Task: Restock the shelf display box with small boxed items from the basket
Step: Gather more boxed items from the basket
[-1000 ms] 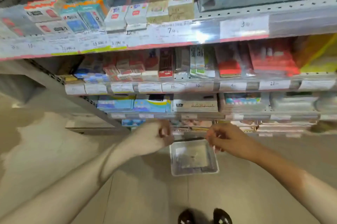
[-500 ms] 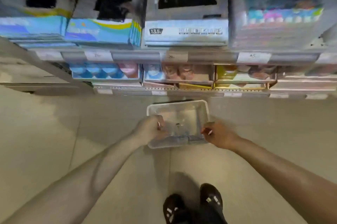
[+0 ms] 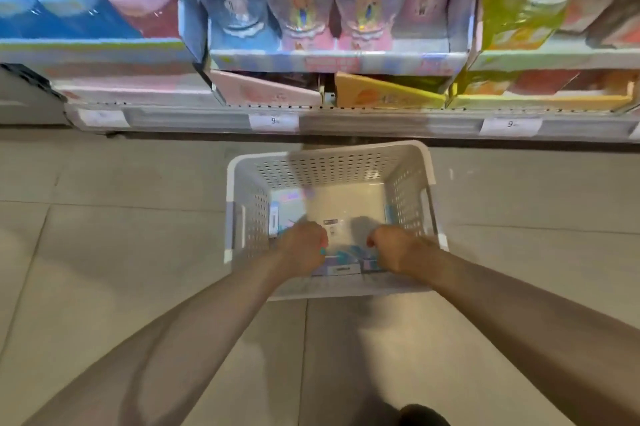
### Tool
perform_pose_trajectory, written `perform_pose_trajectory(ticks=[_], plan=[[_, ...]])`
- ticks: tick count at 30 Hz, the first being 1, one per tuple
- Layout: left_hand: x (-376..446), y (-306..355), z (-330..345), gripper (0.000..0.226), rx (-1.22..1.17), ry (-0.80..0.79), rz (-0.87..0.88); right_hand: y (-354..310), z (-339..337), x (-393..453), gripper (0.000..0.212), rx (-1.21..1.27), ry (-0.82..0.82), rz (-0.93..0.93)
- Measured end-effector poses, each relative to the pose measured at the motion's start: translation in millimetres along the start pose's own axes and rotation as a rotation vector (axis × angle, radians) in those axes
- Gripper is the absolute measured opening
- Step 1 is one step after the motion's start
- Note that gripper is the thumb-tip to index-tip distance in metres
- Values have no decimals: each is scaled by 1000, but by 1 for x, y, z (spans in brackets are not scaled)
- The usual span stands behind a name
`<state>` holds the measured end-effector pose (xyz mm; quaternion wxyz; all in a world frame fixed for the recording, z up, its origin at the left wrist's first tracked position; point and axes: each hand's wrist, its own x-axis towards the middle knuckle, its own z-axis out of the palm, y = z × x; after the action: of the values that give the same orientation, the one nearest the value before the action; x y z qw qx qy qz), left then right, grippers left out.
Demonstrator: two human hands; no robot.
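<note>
A white plastic basket [image 3: 329,169] with perforated walls and rounded corners sits on the smooth grey tiled floor [image 3: 104,252], just in front of the bottom shelf's metal edge [image 3: 381,122] with its paper price tags. Both bare arms reach down into the basket's near end: the left hand [image 3: 302,249] is curled, knuckles up, over small pastel blue-and-lilac cardboard boxes [image 3: 341,264] lying flat along the near wall, and the right hand [image 3: 394,249] is curled beside it at the same row; motion blur makes it impossible to tell whether either hand actually grips a box. Another flat pale-blue boxed item [image 3: 289,210] rests against the basket's left wall, and the glossy bare bottom shows a small printed label. On the far shelf stand clear domed plastic toys in a pink-and-blue cardboard display tray [image 3: 332,61], with angled pink and yellow-orange cartons below.
</note>
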<state>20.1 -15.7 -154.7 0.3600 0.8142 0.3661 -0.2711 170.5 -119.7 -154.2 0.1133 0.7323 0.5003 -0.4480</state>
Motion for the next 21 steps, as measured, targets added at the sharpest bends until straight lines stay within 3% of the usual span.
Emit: perform_pose_trajectory(ticks=[7,12,16,21], plan=[[55,1,41,32,350,-117,148,-6,26,60,37,-120,-90,-11],[73,5,46,38,414,-205,119,-10,21,69,39,-313,-204,18],[73,5,45,32,440,-175,169,-13,20,76,44,-323,-258,77],[69,-4,43,30,422,-82,140,-17,17,80,36,-317,-163,36]])
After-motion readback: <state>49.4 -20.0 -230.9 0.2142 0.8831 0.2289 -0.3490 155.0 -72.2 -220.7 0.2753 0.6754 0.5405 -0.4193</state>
